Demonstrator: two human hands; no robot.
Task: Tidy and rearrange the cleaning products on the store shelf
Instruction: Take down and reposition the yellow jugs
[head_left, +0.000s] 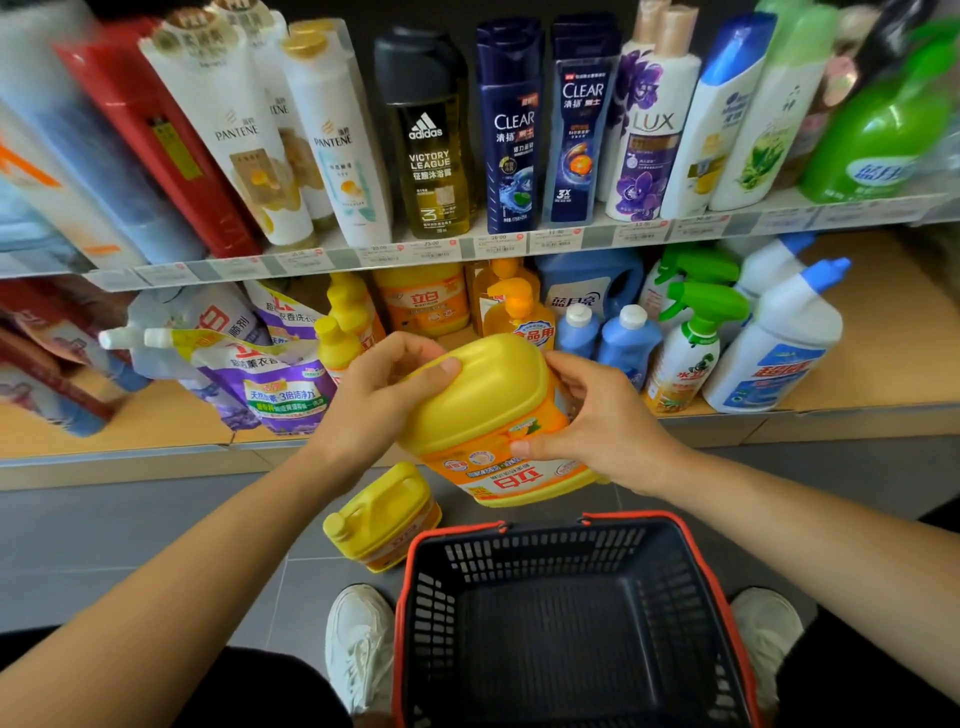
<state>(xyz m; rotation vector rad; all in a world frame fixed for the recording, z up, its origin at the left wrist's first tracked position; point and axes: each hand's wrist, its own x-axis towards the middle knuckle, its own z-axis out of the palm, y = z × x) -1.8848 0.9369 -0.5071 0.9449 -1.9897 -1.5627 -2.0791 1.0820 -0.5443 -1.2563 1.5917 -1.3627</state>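
Gripping one yellow jug (483, 400) — left hand (374, 400), right hand (602, 421), fingers (530, 448) clamped on it — one floor jug (384, 517), one basket (519, 551).

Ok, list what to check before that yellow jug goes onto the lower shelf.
1. Grip: left hand and right hand both hold the yellow jug: ok.
2. Orientation: tilted, label upside down: not ok.
3. Cap closed: hidden: cannot tell.
4. Free spot on the lower shelf: hidden behind the jug: cannot tell.
5. The second jug lies on the floor: not ok.
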